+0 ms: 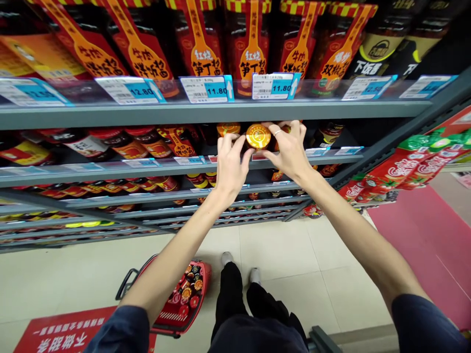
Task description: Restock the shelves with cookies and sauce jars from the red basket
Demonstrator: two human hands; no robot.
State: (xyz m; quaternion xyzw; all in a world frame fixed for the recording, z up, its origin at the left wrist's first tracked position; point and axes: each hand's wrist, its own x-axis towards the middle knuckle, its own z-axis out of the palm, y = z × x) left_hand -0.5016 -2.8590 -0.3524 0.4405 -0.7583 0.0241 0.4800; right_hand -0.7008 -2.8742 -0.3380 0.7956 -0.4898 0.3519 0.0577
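Observation:
A jar with a gold-orange lid (258, 136) stands at the front of the second shelf, its body mostly hidden below the lid. My left hand (231, 165) is at its left side, fingers bent and thumb against it. From the right, my right hand (291, 151), with a ring on one finger, curls its fingers and thumb around the same jar. Another gold-lidded jar (228, 128) shows just behind my left fingers. Part of a further orange lid is visible behind my right fingers.
Sauce jars (252, 46) line the upper shelf (221, 113), close above my hands. Price tags run along the shelf edges. A red shopping basket (186, 321) holding several jars sits on the floor left of my feet. Red packets (408, 162) hang at the right.

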